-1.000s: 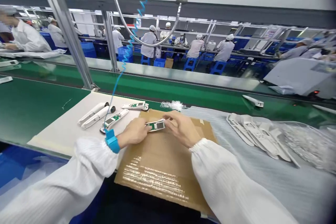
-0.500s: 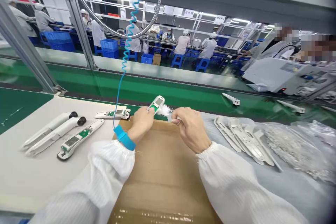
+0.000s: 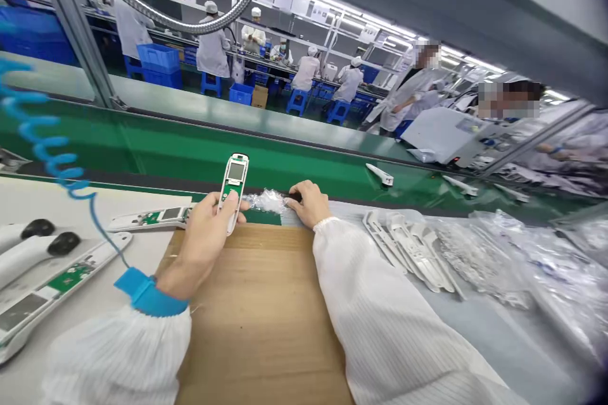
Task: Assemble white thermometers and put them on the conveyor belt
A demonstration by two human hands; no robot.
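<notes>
The left hand (image 3: 206, 247) was closed around the lower half of a slim white handheld device (image 3: 234, 180), holding it upright with the thumb pressed along its face. The device's plastic shell was open, showing a small grey LCD screen and a green circuit board. The right hand (image 3: 308, 202) held nothing, its fingers loosely curved, and lay just beside a crinkled tuft of clear plastic wrap (image 3: 268, 201). Both cuffs were gathered white ribbed smock sleeves (image 3: 380, 304), and a blue wrist strap (image 3: 149, 294) circled the left wrist, with a coiled blue cord (image 3: 47, 139) rising from it.

Below the hands lay a flat brown cardboard sheet (image 3: 251, 323). To the left, a pale work board (image 3: 95, 202) carried a similar open device (image 3: 147, 218) lying flat, another (image 3: 61, 291) nearer, and two white rounded housings with black tips (image 3: 28, 253). To the right, moulded white plastic casings (image 3: 408, 253) lay stacked on glossy clear polythene (image 3: 536, 272). Beyond ran a green conveyor belt (image 3: 142, 145), with co-workers (image 3: 327, 79) at far benches.
</notes>
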